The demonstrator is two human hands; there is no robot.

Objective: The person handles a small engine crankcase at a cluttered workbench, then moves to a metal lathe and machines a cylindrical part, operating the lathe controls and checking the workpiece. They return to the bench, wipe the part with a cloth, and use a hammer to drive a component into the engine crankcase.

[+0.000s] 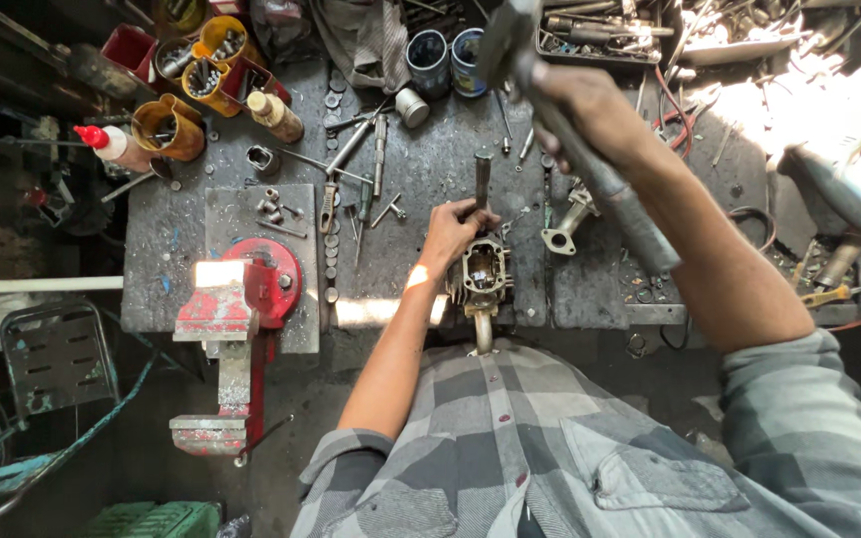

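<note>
Carburettor body [482,271] at bench edge [381,317], hammer [570,130] raised

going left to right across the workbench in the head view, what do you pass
red bench vise → left hand gripping a punch over a metal engine part → right hand raising a hammer → power drill

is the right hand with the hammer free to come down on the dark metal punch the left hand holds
Probably yes: the right hand holds the hammer raised beyond the dark metal punch, whose top stands bare above the left hand, with nothing between.
</note>
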